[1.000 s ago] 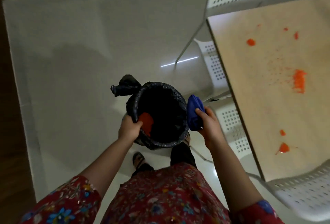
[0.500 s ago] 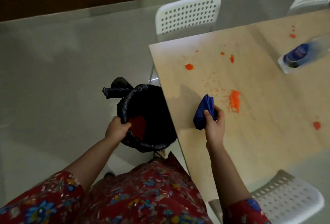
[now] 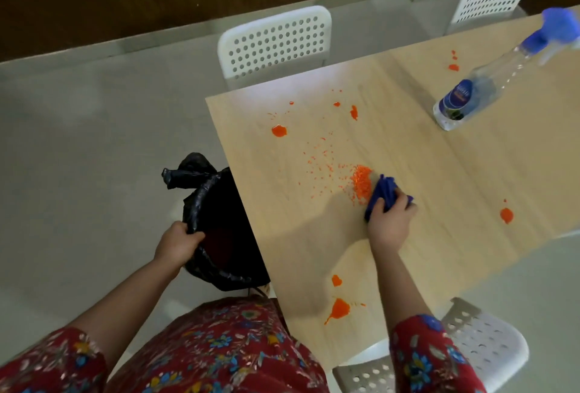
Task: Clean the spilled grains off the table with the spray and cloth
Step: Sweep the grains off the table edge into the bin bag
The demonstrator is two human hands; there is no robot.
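In the head view, the spilled grains (image 3: 361, 184) are small, bright orange pieces. The biggest heap lies near the middle of the pale wooden counter (image 3: 455, 192), with loose single pieces scattered to the left of it. Smaller orange spots lie well apart: one near the far left corner, some near the far edge, one at the right side and two near the person's body.

The cloth (image 3: 383, 192) is dark blue and crumpled. It lies on the counter and touches the right side of the big heap. The right hand (image 3: 389, 224) has its fingers curled around the cloth and holds it down on the wood.

The spray bottle (image 3: 470, 93) stands on the far right part of the counter, well apart from the cloth. It is transparent, with a dark blue label and a blue trigger head. How much liquid it holds I cannot tell.

The bin (image 3: 216, 204) is lined with a black plastic bag, and its right part is hidden under the left edge of the counter. The left hand (image 3: 177, 243) grips its rim. Inside, a dim reddish patch shows, too dark to identify.
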